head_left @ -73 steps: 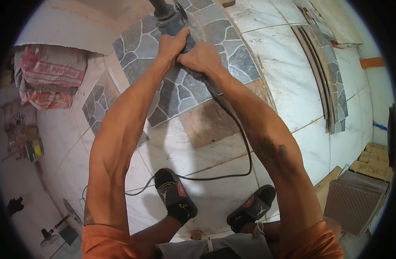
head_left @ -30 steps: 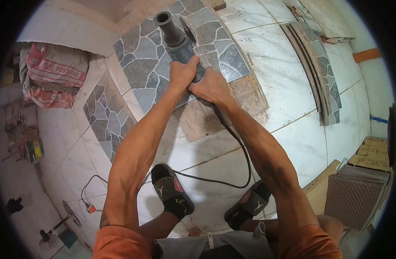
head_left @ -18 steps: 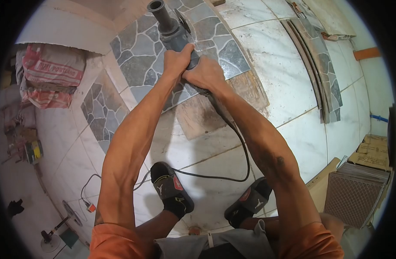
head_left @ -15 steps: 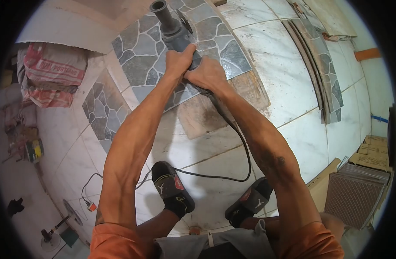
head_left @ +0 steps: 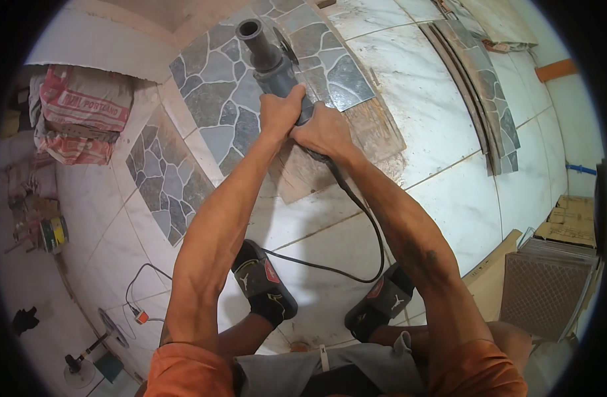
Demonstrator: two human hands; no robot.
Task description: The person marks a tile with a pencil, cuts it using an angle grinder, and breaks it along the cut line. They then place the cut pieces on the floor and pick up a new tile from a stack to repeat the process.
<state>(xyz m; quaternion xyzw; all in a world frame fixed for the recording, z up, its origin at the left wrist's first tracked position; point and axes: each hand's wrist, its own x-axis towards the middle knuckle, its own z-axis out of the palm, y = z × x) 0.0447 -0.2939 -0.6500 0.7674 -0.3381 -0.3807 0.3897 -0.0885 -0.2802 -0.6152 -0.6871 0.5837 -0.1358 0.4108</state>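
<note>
An angle grinder [head_left: 275, 78] with a dark grey body is over a stone-patterned tile [head_left: 219, 99]. Its hollow, pipe-like end points up toward me, and a thin cutting disc [head_left: 285, 46] stands on edge on its right side. My left hand [head_left: 281, 114] is wrapped around the body just behind the head. Close behind it, my right hand [head_left: 323, 132] grips the rear of the body, near the cord. Whether the disc touches the tile is hard to see.
Beneath the tile lies a worn board [head_left: 376, 139]. The black cord [head_left: 376, 231] loops between my sandalled feet. Cut tile strips [head_left: 492, 99] lie at right, another patterned piece [head_left: 168, 172] at left. Cement bags [head_left: 85, 109], stacked tiles [head_left: 548, 288] and a fan [head_left: 111, 327] stand around.
Both hands have drawn the grinder a little toward me along the tile. The whole view has shifted slightly, and the grip is the same.
</note>
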